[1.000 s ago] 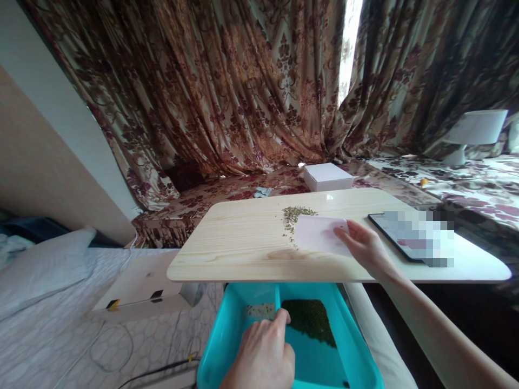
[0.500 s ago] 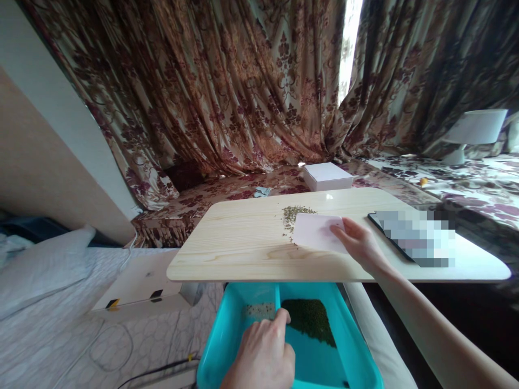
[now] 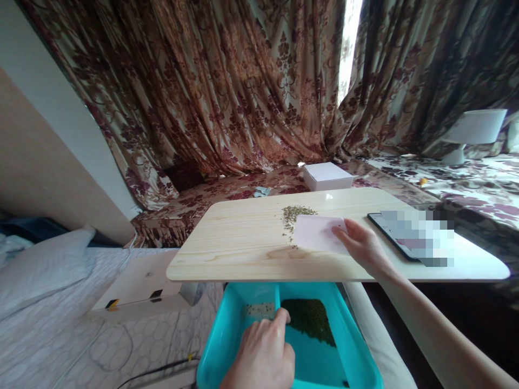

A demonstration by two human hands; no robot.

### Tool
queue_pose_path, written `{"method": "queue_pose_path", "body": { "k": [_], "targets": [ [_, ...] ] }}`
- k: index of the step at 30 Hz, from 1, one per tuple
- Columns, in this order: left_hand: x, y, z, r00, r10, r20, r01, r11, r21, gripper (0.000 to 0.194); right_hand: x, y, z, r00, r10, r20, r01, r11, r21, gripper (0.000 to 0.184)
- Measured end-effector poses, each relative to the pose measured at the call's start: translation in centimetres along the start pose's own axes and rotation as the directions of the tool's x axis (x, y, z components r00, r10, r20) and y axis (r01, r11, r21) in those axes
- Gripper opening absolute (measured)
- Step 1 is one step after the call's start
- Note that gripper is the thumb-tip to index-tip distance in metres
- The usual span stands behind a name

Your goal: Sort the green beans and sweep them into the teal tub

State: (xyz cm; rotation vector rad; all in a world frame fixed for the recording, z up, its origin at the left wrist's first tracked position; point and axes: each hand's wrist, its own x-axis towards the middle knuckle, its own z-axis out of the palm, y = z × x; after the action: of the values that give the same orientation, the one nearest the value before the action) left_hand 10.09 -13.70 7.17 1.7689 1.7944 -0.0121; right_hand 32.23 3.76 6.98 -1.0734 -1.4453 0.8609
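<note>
My right hand (image 3: 359, 243) pinches a thin white plastic card (image 3: 316, 232) by its right end, low over the wooden tabletop (image 3: 227, 237). The card's left edge lies beside a loose pile of small green grains (image 3: 298, 210), and a thin trail of them runs along that edge. Below the table's front edge is a turquoise divided tub (image 3: 213, 335). Its right compartment holds a dark green heap of grains (image 3: 310, 321); a few pale and dark bits (image 3: 259, 309) lie in the left one. My left hand (image 3: 263, 351) is closed on the tub's divider (image 3: 277, 294), its fingertips partly hidden.
A tablet (image 3: 393, 237), its screen blurred out, lies at the table's right. Behind the table sits a white box (image 3: 328, 175). To the left, another white box (image 3: 141, 283) and several cables (image 3: 162, 370) rest on the bed. A lamp (image 3: 478, 127) stands far right.
The white card shifts slightly left and then a little back to the right in my right hand. My left hand, the tub and the grain pile look the same.
</note>
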Motion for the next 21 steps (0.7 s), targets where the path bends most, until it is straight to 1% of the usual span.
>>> {"method": "queue_pose_path", "body": {
  "k": [3, 8, 15, 18, 21],
  "targets": [
    [-0.01, -0.08, -0.02, 1.0, 0.001, 0.002, -0.001, 1.0, -0.007, 0.051, -0.27, -0.26, -0.08, 1.0, -0.008, 0.016, 0.008, 1.0, -0.011, 0.026],
    [-0.04, -0.11, -0.04, 1.0, -0.003, 0.001, 0.003, 1.0, -0.004, 0.051, -0.3, -0.34, -0.14, 0.999, -0.034, 0.008, 0.035, 0.999, -0.02, 0.027],
    [-0.15, 0.02, -0.06, 1.0, -0.005, 0.002, 0.005, 1.0, -0.002, 0.053, 0.01, 0.29, 0.49, 0.999, -0.012, 0.04, 0.01, 0.999, 0.045, 0.026],
    [-0.16, 0.05, -0.04, 1.0, 0.001, -0.011, -0.001, 1.0, -0.003, 0.053, -0.12, 0.14, 0.2, 0.999, -0.011, 0.039, 0.01, 1.0, 0.012, 0.024],
    [-0.2, 0.03, 0.0, 1.0, 0.003, -0.014, -0.002, 1.0, 0.009, 0.052, -0.25, -0.12, -0.31, 1.0, -0.017, 0.011, 0.018, 1.0, -0.02, 0.024]
  ]
}}
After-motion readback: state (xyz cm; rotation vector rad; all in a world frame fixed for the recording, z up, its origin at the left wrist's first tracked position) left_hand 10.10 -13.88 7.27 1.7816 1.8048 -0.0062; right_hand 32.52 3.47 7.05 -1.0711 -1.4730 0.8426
